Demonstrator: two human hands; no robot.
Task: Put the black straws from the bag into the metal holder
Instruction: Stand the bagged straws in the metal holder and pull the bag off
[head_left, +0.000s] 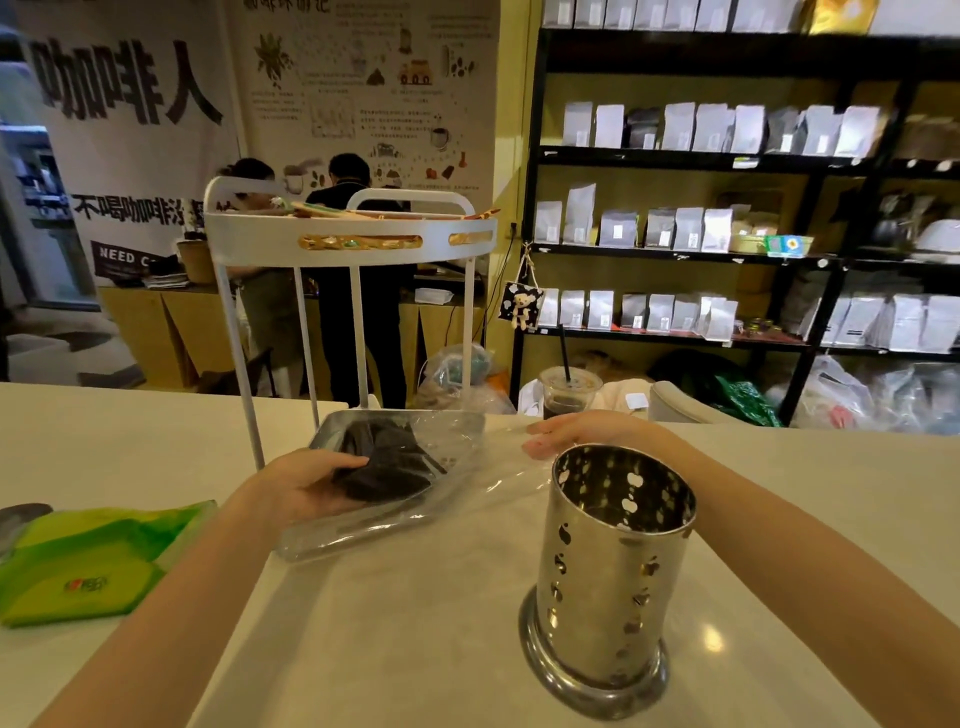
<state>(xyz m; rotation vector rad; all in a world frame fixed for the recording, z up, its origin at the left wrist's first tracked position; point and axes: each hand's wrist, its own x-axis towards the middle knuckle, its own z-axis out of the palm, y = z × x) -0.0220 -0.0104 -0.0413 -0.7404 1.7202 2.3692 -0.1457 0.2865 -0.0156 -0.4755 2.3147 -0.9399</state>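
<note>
A clear plastic bag lies on the white counter, with a bundle of black straws inside it. My left hand grips the near end of the straw bundle at the bag's mouth. My right hand rests flat on the far right edge of the bag, fingers extended. The perforated metal holder stands upright at front right, just below my right hand, and looks empty inside.
A white two-tier stand rises behind the bag, its legs on the counter. A green packet lies at the left edge. An iced drink cup stands beyond the counter. Two people stand in the background.
</note>
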